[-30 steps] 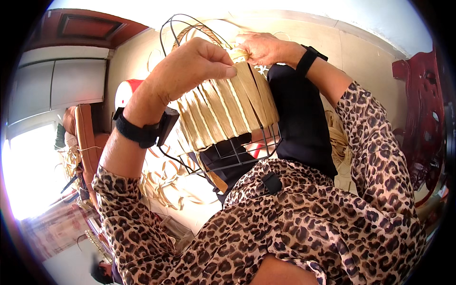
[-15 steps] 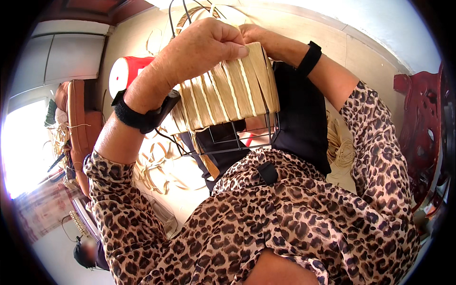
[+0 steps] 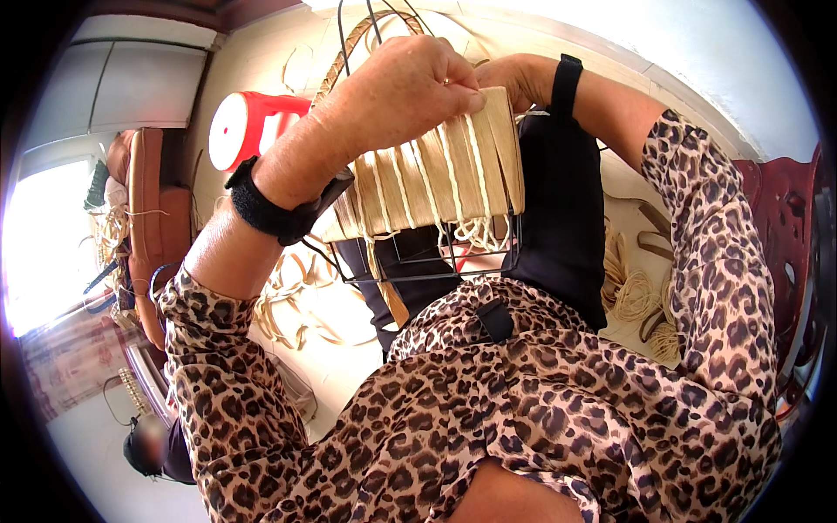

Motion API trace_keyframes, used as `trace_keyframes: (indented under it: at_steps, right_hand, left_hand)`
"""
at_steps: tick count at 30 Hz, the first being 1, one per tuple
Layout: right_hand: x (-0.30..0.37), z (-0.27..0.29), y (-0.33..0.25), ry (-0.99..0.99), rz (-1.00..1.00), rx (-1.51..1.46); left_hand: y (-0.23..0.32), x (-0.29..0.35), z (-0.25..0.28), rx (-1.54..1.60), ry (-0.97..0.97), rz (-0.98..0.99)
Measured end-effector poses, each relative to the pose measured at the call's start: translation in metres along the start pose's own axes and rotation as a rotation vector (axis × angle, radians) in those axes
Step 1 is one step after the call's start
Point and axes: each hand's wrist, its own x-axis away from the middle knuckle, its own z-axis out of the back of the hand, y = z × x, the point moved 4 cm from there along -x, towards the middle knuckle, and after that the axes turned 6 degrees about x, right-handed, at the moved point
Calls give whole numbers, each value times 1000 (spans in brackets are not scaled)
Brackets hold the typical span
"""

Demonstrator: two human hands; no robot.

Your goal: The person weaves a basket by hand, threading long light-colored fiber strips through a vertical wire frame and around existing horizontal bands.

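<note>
Between my knees stands a basket with a black wire frame point(image 3: 403, 277), its side covered by wide tan strips point(image 3: 425, 179). Pale cords point(image 3: 450, 174) run across the strips in spaced lines. My left hand point(image 3: 417, 83) is closed at the top edge of the strips, thumb and fingers pinched at the upper end of a pale cord. My right hand point(image 3: 514, 80) is by the far right corner of the basket, its fingertips hidden behind it. Loose cord loops point(image 3: 482, 233) hang at the lower edge, and one strip end point(image 3: 390, 296) dangles toward my lap.
A red and white stool point(image 3: 248, 131) lies on its side beyond my left forearm. Behind the basket rises a wrapped brown handle point(image 3: 350, 44). Cord coils point(image 3: 635, 296) and loose strips point(image 3: 301, 292) lie on the floor. A carved dark-red chair point(image 3: 780, 209) stands right; another person point(image 3: 157, 449) is at lower left.
Loops of pale cord now hang below the strips' lower edge, where none showed before. Both hands and the basket sit slightly further right in view; my left hand stays pinched at the top edge.
</note>
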Motion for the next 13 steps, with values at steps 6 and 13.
trace_keyframes:
  at_steps: [6,13]
  right_hand:
    - [-9,2,7,-60,138,-66]
    - [9,9,6,144,140,27]
  left_hand:
    - [19,18,-11,-266,243,-231]
    - [67,40,-6,-512,521,-372]
